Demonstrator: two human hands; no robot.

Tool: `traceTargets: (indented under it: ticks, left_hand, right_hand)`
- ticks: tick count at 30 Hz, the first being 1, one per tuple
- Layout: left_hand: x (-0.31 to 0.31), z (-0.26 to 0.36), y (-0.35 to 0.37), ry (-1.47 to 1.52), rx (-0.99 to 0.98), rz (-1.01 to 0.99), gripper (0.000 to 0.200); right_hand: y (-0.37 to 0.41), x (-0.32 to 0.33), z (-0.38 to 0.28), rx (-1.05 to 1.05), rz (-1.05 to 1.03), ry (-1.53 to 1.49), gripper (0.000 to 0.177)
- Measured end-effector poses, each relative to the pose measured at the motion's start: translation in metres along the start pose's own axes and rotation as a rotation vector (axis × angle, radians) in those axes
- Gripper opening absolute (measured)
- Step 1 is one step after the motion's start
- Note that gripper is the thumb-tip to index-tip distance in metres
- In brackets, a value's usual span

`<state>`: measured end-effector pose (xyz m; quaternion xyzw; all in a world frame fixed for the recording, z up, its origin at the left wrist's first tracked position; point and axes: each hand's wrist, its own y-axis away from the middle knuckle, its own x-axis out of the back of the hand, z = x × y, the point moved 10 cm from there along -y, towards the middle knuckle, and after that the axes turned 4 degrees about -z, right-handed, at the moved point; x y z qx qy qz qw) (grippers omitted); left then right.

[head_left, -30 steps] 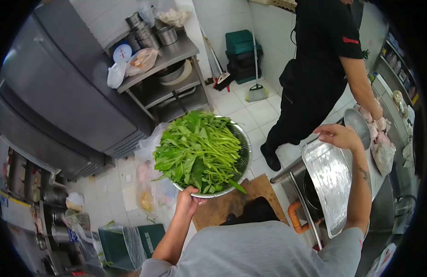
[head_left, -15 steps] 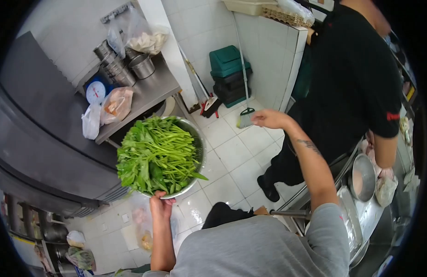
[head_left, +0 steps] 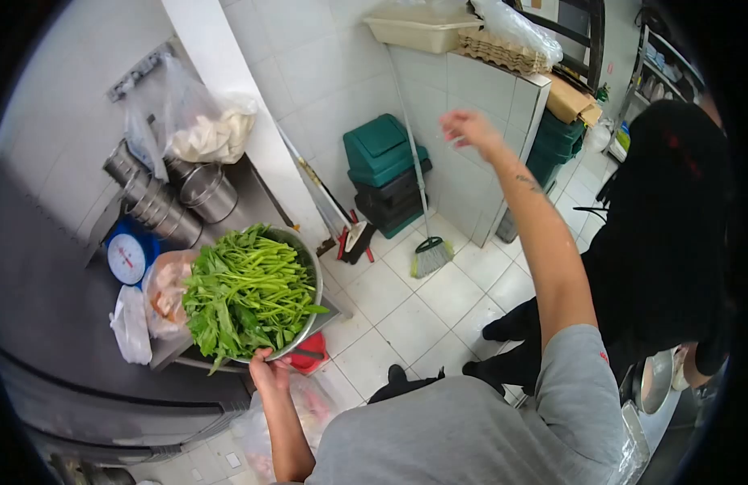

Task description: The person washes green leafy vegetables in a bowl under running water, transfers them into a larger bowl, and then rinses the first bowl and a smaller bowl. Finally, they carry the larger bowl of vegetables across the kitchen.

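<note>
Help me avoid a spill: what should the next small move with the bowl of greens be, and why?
Probably bring the right hand down to the far rim of the bowl to steady it. The left hand alone grips the near rim, the bowl is heaped high with greens, and the right hand is raised, empty, well away from it.

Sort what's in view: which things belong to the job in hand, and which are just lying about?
In hand: bowl, greens in it, left hand gripping its rim; right hand raised, empty.
Lying about: scale, stacked pots, green bins, broom, egg trays.
</note>
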<state>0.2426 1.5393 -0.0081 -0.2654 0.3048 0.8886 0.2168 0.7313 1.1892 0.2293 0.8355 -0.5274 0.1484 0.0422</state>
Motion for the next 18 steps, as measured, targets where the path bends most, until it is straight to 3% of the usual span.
traceTargets:
  ticks: [3,7,12,15,18]
  left_hand:
    - [-0.011,0.006,-0.038,-0.014,-0.003,0.051,0.006]
    - [-0.015,0.002,-0.089,-0.04,0.008,0.045,0.006]
    - [-0.048,0.003,-0.116,0.044,0.007,0.081,0.011]
    - [-0.05,0.003,-0.147,0.017,-0.017,-0.003,0.033]
    - [-0.078,0.008,-0.161,0.082,-0.102,0.119,0.045]
  right_hand:
    - [-0.022,0.056,-0.003,-0.021,0.194,-0.234,0.022]
    - [-0.055,0.123,-0.003,0.029,0.404,-0.307,0.016]
    - [-0.15,0.177,-0.024,0.134,0.357,-0.478,0.014]
    - [-0.214,0.197,-0.044,0.181,0.42,-0.466,0.014]
    - [-0.304,0.231,-0.06,0.212,0.412,-0.384,0.015]
